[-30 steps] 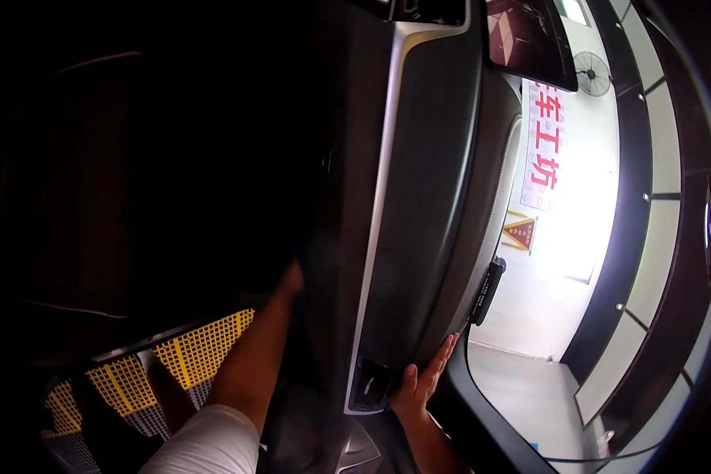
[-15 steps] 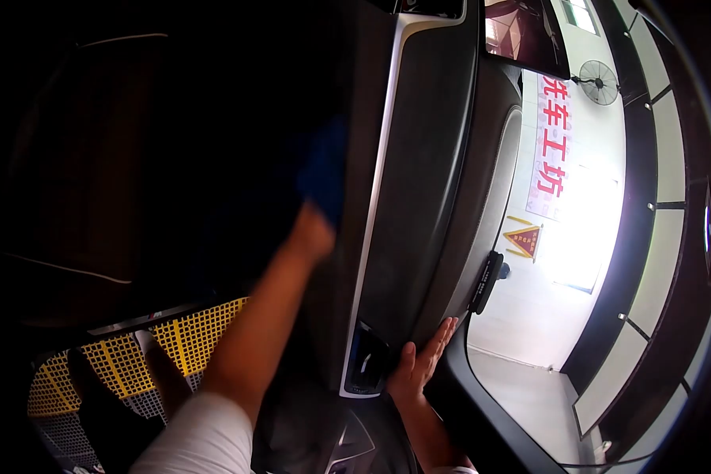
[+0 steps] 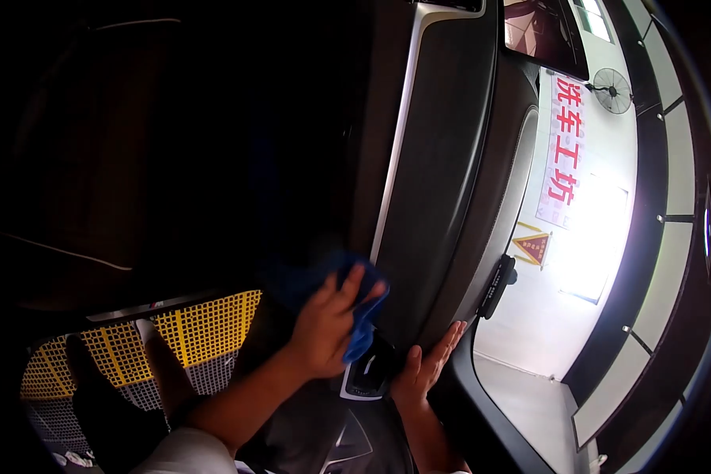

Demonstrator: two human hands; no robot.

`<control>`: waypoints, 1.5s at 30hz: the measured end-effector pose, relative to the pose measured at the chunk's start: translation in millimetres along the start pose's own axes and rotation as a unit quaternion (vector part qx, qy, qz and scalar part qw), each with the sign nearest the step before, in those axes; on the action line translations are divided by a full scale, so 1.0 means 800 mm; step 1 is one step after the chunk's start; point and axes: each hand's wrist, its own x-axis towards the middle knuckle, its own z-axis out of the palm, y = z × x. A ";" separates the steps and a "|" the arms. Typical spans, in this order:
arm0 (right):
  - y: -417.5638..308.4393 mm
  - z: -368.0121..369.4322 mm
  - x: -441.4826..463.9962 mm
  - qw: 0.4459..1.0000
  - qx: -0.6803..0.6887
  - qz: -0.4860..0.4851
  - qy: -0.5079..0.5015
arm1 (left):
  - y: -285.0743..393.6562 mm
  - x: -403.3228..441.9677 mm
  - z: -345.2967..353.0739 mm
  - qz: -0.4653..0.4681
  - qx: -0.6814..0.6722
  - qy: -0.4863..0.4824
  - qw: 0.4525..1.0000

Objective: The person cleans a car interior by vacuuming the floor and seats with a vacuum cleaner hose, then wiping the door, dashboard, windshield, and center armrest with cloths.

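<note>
A crumpled blue cloth [image 3: 361, 328] is in my left hand [image 3: 324, 328], whose fingers are bent over it. The cloth lies against the lower edge of a car's dark dashboard [image 3: 430, 166], beside the end of its silver trim strip [image 3: 395, 162] and an air vent [image 3: 370, 370]. Part of the cloth fades into the dark. To the right of the vent, my right hand [image 3: 423, 375] rests on the dashboard's end near the windscreen pillar, fingers stretched out and holding nothing.
A dark seat [image 3: 79, 158] fills the left. Below it are the door sill [image 3: 154, 306], yellow and grey grating [image 3: 213, 324] and the wearer's legs. A screen [image 3: 541, 35] stands at the top; a black holder [image 3: 498, 288] sits by the windscreen. Beyond are a banner and a fan.
My left hand has come out of the dark footwell area with the blue cloth, down and right towards the vent. My right hand stays on the dashboard's end. The view has shifted slightly.
</note>
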 end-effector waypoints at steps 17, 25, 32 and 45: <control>0.000 0.005 -0.001 0.998 -0.032 -0.040 0.020 | -0.198 0.176 0.000 -0.017 -0.132 0.142 0.981; 0.008 0.009 -0.004 0.998 -0.026 -0.045 0.024 | -0.083 -0.163 0.156 -0.445 -0.710 0.152 0.525; 0.006 0.007 -0.003 0.998 -0.026 -0.055 0.020 | -0.017 -0.170 0.142 -0.491 -0.782 0.197 0.329; 0.008 0.008 -0.008 0.999 -0.035 -0.034 0.017 | 0.107 -0.152 0.084 -0.702 -0.547 0.145 0.433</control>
